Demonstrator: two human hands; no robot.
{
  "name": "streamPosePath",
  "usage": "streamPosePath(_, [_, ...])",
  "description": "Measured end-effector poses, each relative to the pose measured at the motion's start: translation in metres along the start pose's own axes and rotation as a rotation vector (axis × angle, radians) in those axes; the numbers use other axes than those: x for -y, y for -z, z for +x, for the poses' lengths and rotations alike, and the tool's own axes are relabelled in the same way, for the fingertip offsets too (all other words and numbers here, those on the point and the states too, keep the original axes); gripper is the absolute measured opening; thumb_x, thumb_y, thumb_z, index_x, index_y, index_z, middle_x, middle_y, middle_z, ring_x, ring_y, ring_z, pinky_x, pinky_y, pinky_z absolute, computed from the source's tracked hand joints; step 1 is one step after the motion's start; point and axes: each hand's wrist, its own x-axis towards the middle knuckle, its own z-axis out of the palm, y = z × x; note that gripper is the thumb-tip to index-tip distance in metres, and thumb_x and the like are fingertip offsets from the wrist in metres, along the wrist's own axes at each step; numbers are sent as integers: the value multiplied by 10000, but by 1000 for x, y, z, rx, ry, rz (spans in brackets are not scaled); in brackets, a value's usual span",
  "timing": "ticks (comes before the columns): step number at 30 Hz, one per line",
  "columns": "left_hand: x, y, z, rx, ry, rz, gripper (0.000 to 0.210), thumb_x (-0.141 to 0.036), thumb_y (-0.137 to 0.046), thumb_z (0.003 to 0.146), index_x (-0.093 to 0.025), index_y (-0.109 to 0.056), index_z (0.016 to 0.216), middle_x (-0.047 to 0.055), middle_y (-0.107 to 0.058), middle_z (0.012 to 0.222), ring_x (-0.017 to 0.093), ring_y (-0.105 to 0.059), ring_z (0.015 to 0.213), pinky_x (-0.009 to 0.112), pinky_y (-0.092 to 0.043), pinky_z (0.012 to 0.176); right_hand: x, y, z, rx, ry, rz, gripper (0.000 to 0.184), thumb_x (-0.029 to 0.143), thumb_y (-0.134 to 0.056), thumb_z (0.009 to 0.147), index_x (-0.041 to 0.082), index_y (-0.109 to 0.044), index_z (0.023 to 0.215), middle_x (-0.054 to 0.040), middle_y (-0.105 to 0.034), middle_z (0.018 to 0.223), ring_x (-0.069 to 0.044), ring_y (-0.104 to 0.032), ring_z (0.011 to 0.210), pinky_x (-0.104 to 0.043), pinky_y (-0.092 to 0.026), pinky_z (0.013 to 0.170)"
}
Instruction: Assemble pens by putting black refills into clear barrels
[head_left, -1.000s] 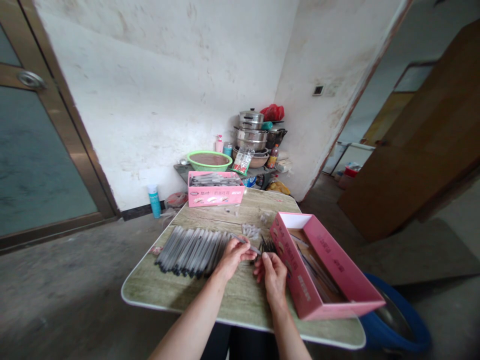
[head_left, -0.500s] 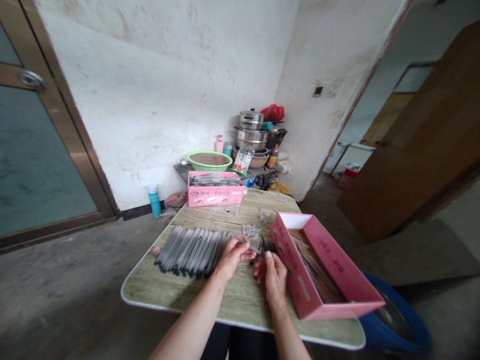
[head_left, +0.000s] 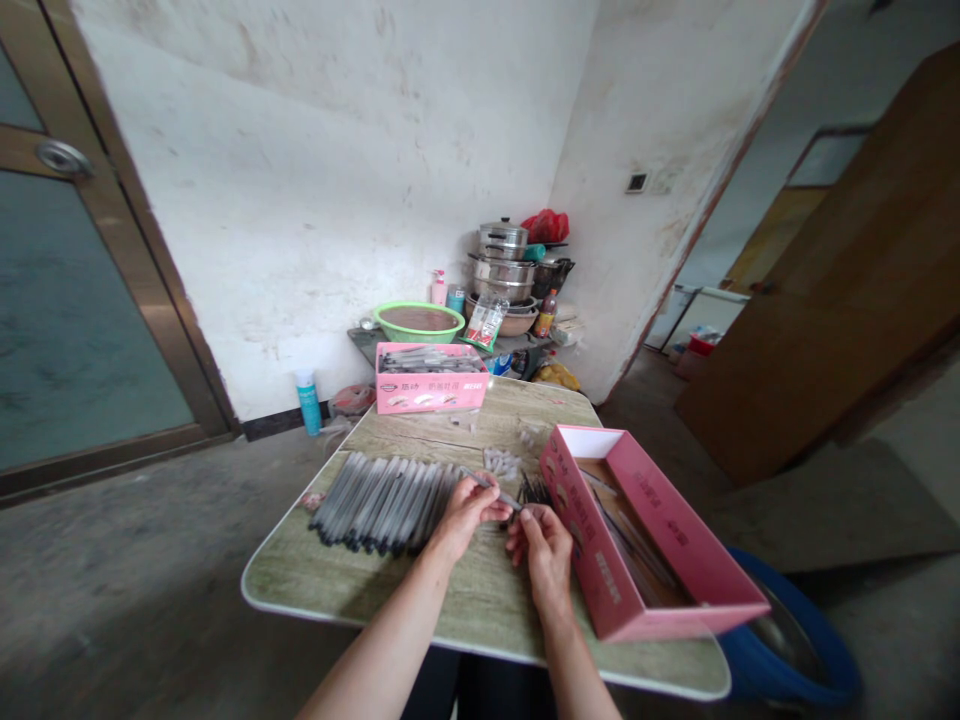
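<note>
My left hand (head_left: 471, 508) is closed around the barrel of a slim grey pen (head_left: 489, 488), which slants down to the right. At the pen's lower end the fingertips of my right hand (head_left: 546, 545) are pinched together; whether they hold a separate small part is hidden. A row of translucent pens with dark ends (head_left: 386, 503) lies side by side left of my hands. Small black pieces (head_left: 534, 489) are heaped just beyond my right hand, against the pink box. Short whitish pieces (head_left: 501, 462) lie behind the held pen.
An open pink box (head_left: 660, 500) holding a few thin sticks stands at the right of the table (head_left: 480, 625). Another pink box (head_left: 433, 392), full of pens, is at the far edge. Behind it are a green basin (head_left: 420, 320) and stacked pots (head_left: 504, 262).
My right hand has shifted slightly left, bringing its fingertips closer to the end of the pen. My left hand stays put with the pen.
</note>
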Motion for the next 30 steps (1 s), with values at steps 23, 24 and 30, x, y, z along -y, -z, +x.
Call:
streamPosePath(23, [-1,-1,0,20,-5,21,359,-364,-736,743,-137,-537,937,74,-713,786,195,-703,696,296,-564,648,-3,-1,0,-23,-29,-94,428,533,-479,908,180,-525,669,26,-546,484,-75,-443,323,-165,-276,284])
streamPosePath(24, [-1,-1,0,5,-6,16,362,-363,-738,740,-138,-534,938,73,-713,783,193,-702,688,292,-563,641,-2,-1,0,-25,-20,-78,398,521,-498,902,177,-541,705,22,-561,509,-78,-461,341,-164,-285,291])
streamPosePath(30, [-2,-1,1,20,-6,28,346,-357,-731,750,-140,-531,930,63,-707,766,187,-698,682,288,-561,637,1,0,-1,17,21,-58,298,445,-558,888,178,-556,757,25,-576,564,-80,-493,391,-162,-325,323])
